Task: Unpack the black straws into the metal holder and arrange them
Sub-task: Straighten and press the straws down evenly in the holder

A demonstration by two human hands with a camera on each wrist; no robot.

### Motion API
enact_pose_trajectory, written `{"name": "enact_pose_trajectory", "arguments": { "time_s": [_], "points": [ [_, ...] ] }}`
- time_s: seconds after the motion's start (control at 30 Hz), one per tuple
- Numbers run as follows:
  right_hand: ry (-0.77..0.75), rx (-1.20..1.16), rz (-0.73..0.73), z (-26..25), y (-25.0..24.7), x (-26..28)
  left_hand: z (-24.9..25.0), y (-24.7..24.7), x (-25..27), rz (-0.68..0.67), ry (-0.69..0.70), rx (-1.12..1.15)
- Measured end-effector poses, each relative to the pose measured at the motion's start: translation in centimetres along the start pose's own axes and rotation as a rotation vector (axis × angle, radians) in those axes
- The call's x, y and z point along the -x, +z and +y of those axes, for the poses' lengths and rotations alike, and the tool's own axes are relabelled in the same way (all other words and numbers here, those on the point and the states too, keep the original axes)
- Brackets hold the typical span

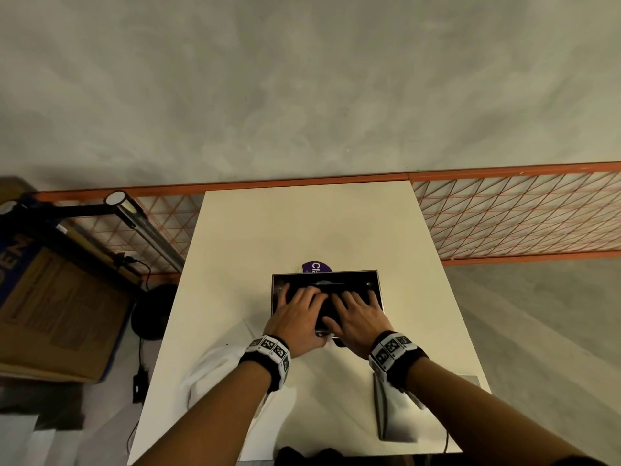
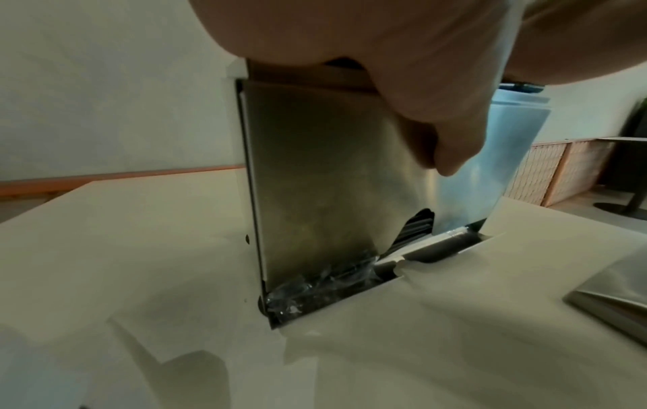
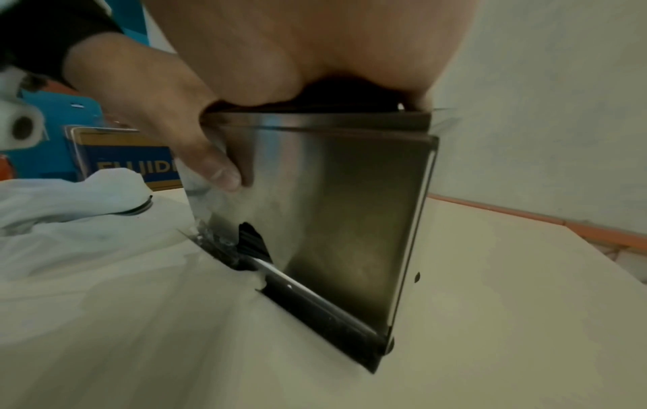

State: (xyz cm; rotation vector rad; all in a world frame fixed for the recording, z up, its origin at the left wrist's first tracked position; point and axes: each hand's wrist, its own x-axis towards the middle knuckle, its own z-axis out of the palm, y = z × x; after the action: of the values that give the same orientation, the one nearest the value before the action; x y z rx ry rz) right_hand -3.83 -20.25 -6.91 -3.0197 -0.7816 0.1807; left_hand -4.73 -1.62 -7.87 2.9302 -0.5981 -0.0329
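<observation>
- The metal holder (image 1: 378, 280), a rectangular box of brushed steel with an open top, stands upright on the pale table (image 1: 302, 223).
- Black straws (image 1: 327, 309) fill its inside; through a curved cut-out low in the front panel their ribbed dark ends (image 3: 253, 243) show, above a narrow tray at the base.
- Crinkled clear plastic wrap (image 2: 315, 287) lies in that tray at the holder's left end.
- The left hand (image 1: 297, 317) lies palm-down over the open top, fingers spread flat on the straws, thumb (image 3: 213, 163) hanging down against the front panel.
- The right hand (image 1: 354, 319) lies beside it the same way, fingers extended onto the straws; neither hand seems to clasp anything, though the fingertips are partly hidden inside the box.
- A purple round lid (image 1: 316, 266) peeks out just behind the holder.
- White crumpled paper (image 1: 215, 375) lies under the left forearm; a flat steel piece (image 1: 381, 412) sits near the right forearm.
</observation>
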Motion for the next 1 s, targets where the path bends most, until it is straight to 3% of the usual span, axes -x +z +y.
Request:
{"name": "enact_pose_trajectory", "arguments": {
  "time_s": [0.2,0.33,0.5,0.67,0.87,1.0],
  "points": [
    [-0.079,-0.029,0.064,0.3,-0.3,-0.2,-0.4,0.3,-0.6,-0.033,-0.003,-0.012],
    [-0.188,-0.015,-0.005,0.0,0.4,-0.4,-0.6,0.4,-0.9,-0.126,-0.023,-0.031],
    [-0.124,-0.046,-0.170,-0.2,0.4,-1.1,-0.4,0.5,-1.1,-0.180,-0.058,0.015],
    [-0.066,-0.034,-0.161,-0.6,0.7,-0.9,-0.2,0.9,-0.6,-0.173,-0.096,0.013],
    [-0.183,-0.050,-0.017,-0.2,1.3,-0.1,0.0,0.8,-0.6,-0.186,-0.106,0.031],
    [-0.139,-0.088,-0.091,-0.3,0.9,-0.2,0.2,0.8,-0.2,-0.165,-0.087,0.043]
  ]
}}
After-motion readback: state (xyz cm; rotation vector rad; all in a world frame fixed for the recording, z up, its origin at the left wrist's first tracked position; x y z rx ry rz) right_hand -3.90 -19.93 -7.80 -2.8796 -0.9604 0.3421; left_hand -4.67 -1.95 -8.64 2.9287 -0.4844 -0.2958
